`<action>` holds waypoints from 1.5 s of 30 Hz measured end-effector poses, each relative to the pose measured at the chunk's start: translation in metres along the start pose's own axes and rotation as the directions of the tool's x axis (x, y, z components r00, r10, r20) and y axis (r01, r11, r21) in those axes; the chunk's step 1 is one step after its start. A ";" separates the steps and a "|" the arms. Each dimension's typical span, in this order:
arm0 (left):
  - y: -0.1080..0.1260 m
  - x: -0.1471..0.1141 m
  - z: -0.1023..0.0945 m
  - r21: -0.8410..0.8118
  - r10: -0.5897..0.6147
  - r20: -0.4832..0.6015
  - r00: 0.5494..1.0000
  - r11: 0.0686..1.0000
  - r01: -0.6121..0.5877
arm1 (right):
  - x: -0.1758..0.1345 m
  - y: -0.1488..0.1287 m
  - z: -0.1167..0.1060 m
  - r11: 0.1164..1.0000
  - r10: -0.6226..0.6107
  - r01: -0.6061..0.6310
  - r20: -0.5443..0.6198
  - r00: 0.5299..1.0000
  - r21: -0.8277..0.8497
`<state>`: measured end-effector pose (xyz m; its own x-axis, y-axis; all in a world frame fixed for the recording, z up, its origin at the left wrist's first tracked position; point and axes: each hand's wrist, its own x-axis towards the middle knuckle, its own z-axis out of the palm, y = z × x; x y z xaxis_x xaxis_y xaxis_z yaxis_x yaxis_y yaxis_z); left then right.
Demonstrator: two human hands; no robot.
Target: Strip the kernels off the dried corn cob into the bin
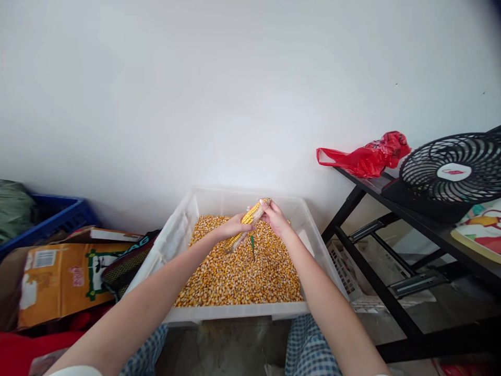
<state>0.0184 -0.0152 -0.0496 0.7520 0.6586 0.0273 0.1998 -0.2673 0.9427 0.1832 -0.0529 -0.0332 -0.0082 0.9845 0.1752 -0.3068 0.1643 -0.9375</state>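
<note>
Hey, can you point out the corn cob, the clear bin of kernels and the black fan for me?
corn cob (250,223): head view, on the yellow kernel rows at mid-length.
clear bin (178,232): head view, on its left wall.
black fan (454,167): head view, on the round grille near the hub.
</note>
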 end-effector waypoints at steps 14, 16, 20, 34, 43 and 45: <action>0.004 -0.003 0.013 0.636 0.164 -0.261 0.951 0.771 0.042 | 0.008 0.015 0.004 0.999 -0.011 0.004 -0.215 0.976 -0.035; 0.001 -0.001 0.012 0.534 0.147 -0.238 0.960 0.845 0.003 | 0.006 0.012 0.002 0.998 -0.017 0.006 -0.187 0.982 -0.058; -0.002 0.001 0.007 0.365 0.101 -0.186 0.977 0.930 -0.026 | 0.002 0.002 0.001 0.998 0.006 -0.008 -0.048 0.999 -0.057; 0.004 0.000 0.011 0.392 0.130 -0.195 0.972 0.919 -0.044 | 0.003 0.003 0.002 0.994 -0.023 0.008 -0.144 0.989 -0.106; 0.007 -0.002 0.010 0.649 0.100 -0.318 0.943 0.748 0.140 | 0.000 -0.002 0.006 0.996 0.086 -0.085 -0.078 0.993 0.011; 0.011 -0.003 0.015 0.744 0.103 -0.363 0.926 0.631 0.221 | 0.001 0.005 0.011 0.998 0.051 -0.061 -0.259 0.965 -0.030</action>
<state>0.0280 -0.0309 -0.0445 0.4893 0.8377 0.2427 0.7597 -0.5460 0.3531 0.1709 -0.0518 -0.0344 0.2230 0.9738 0.0434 -0.2767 0.1059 -0.9551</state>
